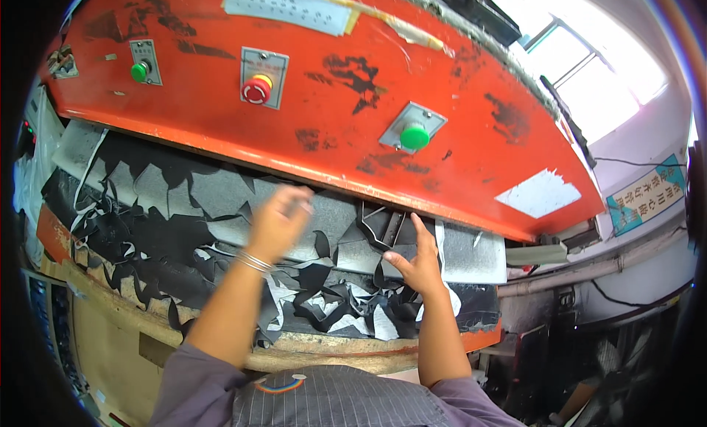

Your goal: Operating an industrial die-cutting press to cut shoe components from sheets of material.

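Observation:
My left hand (280,222) hovers over the grey cutting bed (228,195) just below the machine's front edge. It is smeared by motion, and I make out nothing in its fingers. My right hand (421,259) is open, thumb and fingers spread apart, at the right side of a metal cutting die (392,230). The thumb tip lies close to the die's near edge; whether it touches I cannot tell. Thin dark strips form the die's outline, standing on black sheet material (355,252). The machine's front hides its far end.
An orange press (317,143) spans the far side, with green push buttons (414,137) and a red stop button (257,89). Black offcuts (166,243) cover the bed's left; black and white scraps (339,307) pile along the near edge. A wooden ledge (324,351) borders my body.

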Action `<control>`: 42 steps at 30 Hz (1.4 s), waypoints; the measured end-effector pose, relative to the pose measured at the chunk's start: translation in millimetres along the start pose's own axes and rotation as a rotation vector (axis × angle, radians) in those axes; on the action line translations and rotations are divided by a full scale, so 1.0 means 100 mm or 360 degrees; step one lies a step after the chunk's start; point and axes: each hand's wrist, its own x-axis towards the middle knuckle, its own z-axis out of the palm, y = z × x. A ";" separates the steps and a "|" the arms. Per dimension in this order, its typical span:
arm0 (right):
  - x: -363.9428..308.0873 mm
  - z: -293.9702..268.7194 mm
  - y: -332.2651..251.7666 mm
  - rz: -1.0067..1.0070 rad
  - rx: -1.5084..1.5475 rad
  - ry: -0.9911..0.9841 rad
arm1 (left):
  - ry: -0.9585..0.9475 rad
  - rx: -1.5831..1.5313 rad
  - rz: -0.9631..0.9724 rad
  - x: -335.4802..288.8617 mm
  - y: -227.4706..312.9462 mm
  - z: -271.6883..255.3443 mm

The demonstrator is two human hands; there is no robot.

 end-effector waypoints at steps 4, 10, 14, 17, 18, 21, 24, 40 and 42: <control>0.10 -0.28 -0.85 -0.0140 0.0643 0.0275 | 0.0986 0.0275 0.0197 0.50 0.26 -1.52; 0.87 -0.51 -1.62 -0.0307 0.0428 0.0689 | 0.0983 0.0918 0.0405 1.02 0.70 -2.55; 0.52 -0.52 -1.63 -0.0185 0.0666 0.0590 | 0.0598 0.0769 0.0218 0.63 1.01 -2.50; -0.25 -0.20 -1.42 -0.0053 0.0149 -0.0100 | 0.0145 0.0761 -0.0089 -0.20 1.02 -1.79; -0.50 -0.22 -1.43 -0.0111 0.0075 -0.0550 | -0.0090 0.0606 -0.0168 -0.48 1.07 -1.50; -1.22 -0.18 -1.50 -0.0346 -0.0017 -0.0710 | -0.0764 0.0385 -0.0121 -1.34 1.24 -0.74; -1.67 -0.07 -1.29 -0.0347 -0.0128 -0.0660 | -0.0839 0.0476 -0.0076 -1.78 1.46 -0.28; -0.72 -0.49 -0.71 -0.0183 0.0143 -0.1104 | -0.1144 0.0715 -0.0457 -1.31 1.42 0.19; -0.14 -0.55 -0.57 -0.0219 -0.0022 -0.0616 | -0.0994 0.0291 -0.0854 -1.14 1.27 0.29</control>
